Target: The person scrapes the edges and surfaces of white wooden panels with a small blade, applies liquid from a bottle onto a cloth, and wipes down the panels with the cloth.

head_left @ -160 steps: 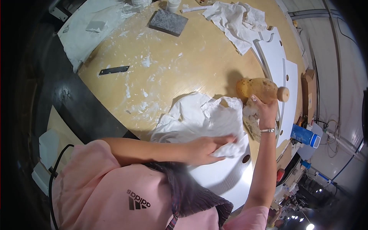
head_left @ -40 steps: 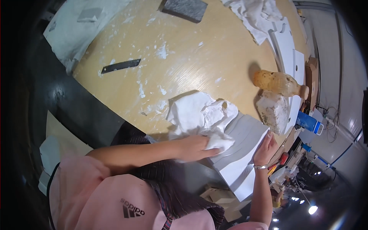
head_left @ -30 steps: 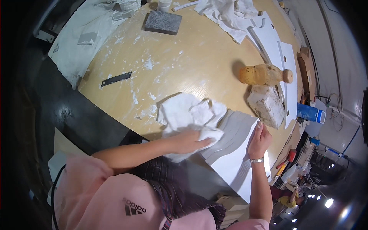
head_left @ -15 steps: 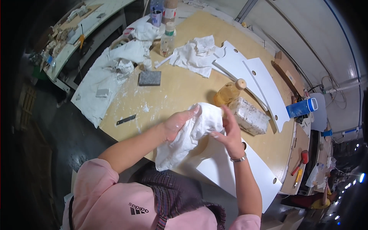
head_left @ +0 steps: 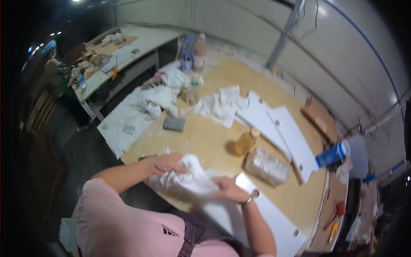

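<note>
A white cloth (head_left: 190, 176) is bunched between my two hands above the near edge of the table. My left hand (head_left: 171, 164) is closed on its upper left part. On the cloth's right side, my right hand (head_left: 230, 190) grips it, with fingers partly blurred by motion. Below and right of that hand lies a white panel (head_left: 274, 216) with round holes, partly covered by my forearm. Beyond the hands stand a bottle of amber liquid (head_left: 244, 144) and a block wrapped in whitish, stained material (head_left: 267, 166).
Two more white panels (head_left: 295, 141) lie at the right. A crumpled white cloth (head_left: 222, 103), a grey abrasive block (head_left: 174, 124) and several bottles (head_left: 199, 53) sit farther back. A blue jug (head_left: 333, 155) is at the right edge. Another person (head_left: 53, 68) stands far left.
My view has tipped up, showing more of the far wall and a person at left. My hands have moved apart and the cloth is stretched sideways between them.
</note>
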Tool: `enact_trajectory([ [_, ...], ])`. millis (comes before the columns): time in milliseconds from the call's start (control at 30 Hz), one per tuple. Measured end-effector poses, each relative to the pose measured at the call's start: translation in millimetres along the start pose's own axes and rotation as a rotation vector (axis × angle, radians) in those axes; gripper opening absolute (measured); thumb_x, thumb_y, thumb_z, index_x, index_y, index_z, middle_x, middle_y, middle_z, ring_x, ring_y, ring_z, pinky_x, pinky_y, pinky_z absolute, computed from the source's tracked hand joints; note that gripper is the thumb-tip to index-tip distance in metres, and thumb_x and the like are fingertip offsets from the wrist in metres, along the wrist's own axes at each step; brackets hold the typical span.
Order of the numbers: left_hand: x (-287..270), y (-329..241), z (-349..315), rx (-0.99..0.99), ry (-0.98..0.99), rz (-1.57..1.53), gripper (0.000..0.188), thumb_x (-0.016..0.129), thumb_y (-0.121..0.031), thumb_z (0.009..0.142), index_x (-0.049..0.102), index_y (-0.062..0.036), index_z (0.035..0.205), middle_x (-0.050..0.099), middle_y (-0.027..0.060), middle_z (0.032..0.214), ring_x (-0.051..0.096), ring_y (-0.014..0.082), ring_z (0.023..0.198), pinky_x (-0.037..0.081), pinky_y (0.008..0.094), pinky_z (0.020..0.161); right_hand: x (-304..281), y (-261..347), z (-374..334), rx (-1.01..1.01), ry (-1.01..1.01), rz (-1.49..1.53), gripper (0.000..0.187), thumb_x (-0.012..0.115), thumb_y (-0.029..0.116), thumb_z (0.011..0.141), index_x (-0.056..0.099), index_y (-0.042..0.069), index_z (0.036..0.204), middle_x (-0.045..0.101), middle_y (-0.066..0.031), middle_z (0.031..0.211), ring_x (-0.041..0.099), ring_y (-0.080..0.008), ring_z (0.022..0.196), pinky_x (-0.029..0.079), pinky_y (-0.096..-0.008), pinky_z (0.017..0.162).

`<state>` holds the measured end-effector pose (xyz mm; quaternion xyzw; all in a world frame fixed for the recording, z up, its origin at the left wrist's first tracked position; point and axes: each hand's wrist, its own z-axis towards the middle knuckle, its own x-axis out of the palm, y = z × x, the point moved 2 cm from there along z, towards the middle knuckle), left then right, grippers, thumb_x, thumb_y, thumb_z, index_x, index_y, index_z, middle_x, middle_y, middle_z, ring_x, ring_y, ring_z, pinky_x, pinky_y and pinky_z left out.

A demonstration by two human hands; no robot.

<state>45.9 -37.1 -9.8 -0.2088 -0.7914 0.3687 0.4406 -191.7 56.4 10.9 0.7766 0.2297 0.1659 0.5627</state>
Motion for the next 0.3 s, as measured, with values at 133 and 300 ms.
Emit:
enact_trajectory([
  [133,-19,1,23,-0.067,0.028,0.055,0.036,0.068,-0.005,0.082,0.059,0.0036,0.116,0.067,0.0106,0.11,0.065,0.0165,0.095,0.053,0.0325,0.085,-3,-20,-13,-0.015,-0.136,-0.012,0.034,0.074,0.019,0.079,0.068,0.001,0.108,0.068,-0.0025,0.092,0.058,-0.0093,0.074,0.048,-0.0262,0.069],
  [300,-73,12,69,-0.05,-0.114,0.368,0.027,0.06,-0.015,0.092,0.063,-0.0013,0.115,0.066,0.0067,0.108,0.064,0.0123,0.094,0.05,0.0275,0.085,-22,-10,-40,-0.28,-0.197,0.505,0.049,0.072,0.027,0.074,0.064,-0.006,0.11,0.07,-0.0145,0.101,0.068,-0.0199,0.093,0.051,-0.0325,0.087],
])
